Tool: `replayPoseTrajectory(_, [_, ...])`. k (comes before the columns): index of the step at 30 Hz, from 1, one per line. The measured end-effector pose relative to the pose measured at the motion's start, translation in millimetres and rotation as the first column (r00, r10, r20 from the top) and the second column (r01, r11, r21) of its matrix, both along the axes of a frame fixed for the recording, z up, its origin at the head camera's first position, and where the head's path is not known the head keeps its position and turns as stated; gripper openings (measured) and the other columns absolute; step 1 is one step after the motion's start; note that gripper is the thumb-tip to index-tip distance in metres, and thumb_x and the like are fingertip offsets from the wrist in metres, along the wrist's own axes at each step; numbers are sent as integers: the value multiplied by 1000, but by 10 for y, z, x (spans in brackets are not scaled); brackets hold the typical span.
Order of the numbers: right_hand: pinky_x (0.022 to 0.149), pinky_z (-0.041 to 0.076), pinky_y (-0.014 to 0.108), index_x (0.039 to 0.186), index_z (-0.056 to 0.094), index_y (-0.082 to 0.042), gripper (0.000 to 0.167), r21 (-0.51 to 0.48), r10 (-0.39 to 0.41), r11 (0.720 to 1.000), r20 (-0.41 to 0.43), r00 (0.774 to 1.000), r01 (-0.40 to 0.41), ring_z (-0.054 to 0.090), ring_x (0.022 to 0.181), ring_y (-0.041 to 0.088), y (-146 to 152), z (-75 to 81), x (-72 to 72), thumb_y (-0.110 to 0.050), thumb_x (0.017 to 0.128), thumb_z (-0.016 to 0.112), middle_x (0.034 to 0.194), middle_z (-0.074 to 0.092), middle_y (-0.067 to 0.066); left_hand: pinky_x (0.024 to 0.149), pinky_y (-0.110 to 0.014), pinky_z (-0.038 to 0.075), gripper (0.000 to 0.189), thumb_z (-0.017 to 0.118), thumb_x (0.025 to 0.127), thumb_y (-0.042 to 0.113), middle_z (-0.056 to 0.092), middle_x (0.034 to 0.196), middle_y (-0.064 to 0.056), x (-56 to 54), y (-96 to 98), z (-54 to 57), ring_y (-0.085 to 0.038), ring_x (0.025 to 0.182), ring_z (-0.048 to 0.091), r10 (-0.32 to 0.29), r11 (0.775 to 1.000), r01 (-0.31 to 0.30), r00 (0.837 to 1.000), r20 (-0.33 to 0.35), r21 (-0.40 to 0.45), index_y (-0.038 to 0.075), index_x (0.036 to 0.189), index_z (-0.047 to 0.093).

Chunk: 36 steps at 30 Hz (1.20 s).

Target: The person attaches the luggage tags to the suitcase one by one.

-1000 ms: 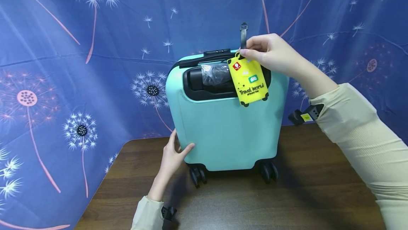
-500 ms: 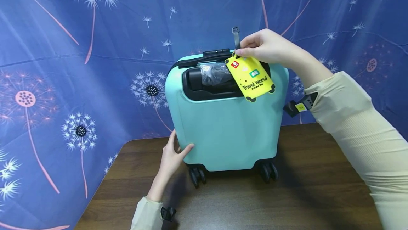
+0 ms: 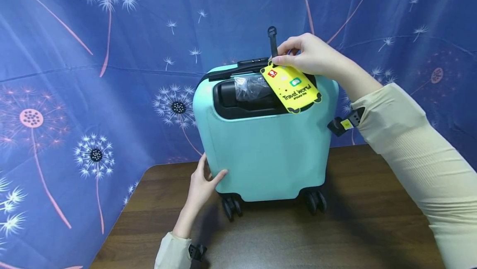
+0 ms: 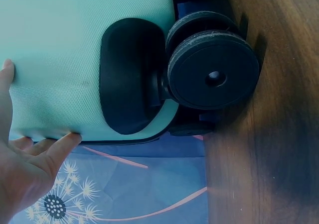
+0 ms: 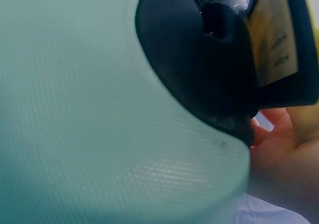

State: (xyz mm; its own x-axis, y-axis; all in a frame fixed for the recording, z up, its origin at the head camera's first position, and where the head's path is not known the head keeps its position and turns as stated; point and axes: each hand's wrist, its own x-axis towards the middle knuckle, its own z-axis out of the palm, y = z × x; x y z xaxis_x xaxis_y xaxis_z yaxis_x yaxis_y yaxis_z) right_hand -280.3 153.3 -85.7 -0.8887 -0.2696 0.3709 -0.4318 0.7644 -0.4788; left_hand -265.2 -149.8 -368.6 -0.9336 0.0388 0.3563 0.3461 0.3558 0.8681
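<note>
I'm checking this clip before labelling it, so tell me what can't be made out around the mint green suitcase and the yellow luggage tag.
- Head view: the right hand covers where the black strap joins the yellow rubber luggage tag.
- Head view: the tag's small print is too small to read.
- Right wrist view: the mint green hard-shell suitcase fills the blurred frame.
- Left wrist view: the left hand is cut off by the edge.
</note>
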Motion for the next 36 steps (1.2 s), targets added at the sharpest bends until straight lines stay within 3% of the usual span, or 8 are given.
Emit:
replayPoseTrajectory(5, [64,42,21,114,62,-11,34,-11,33,999,-19,999,-33,47,88,21,30,-30,-72,-36,93,56,111,54,7,101,-45,43,81,73,82,27,47,140,-13,138,59,165,-27,129,46,-16,1000,16,1000,3,5,17,148,26])
replayPoseTrajectory(8, [69,39,25,112,62,-10,32,-29,51,998,-24,998,-52,45,88,21,50,-45,-122,-36,93,57,106,55,5,100,-47,43,81,72,83,24,47,139,-16,172,79,205,-29,129,46,-13,1000,12,1000,-13,-10,11,148,25])
replayPoseTrajectory(17, [70,39,27,108,62,-11,31,-62,76,995,-10,997,-77,50,81,18,41,-22,-215,-36,88,64,90,56,2,99,-43,45,84,74,78,39,51,136,-5,-33,-8,-44,-21,126,49,8,1000,-8,1000,-29,-4,27,146,27])
replayPoseTrajectory(22, [67,40,24,100,62,-12,25,-108,129,986,-11,992,-129,52,78,15,13,-6,-247,-33,87,66,87,59,-2,100,-44,44,82,75,79,35,51,137,-7,4,11,0,-23,127,48,8,1000,-7,1000,-11,8,25,146,28])
replayPoseTrajectory(29, [64,36,25,95,65,-10,28,-164,148,974,-69,987,-158,47,71,14,-18,-56,-277,-37,90,61,82,55,-3,100,-47,43,80,73,82,23,51,135,-16,172,95,155,-29,126,48,3,1000,-3,1000,-19,-3,12,147,28])
replayPoseTrajectory(36, [65,39,24,105,64,-10,33,-145,118,981,-69,991,-127,49,71,13,-25,-87,-271,-39,92,58,89,54,1,96,-42,48,81,74,79,38,51,136,-3,-2,4,-25,-21,126,49,30,999,-31,999,-33,-32,26,145,29])
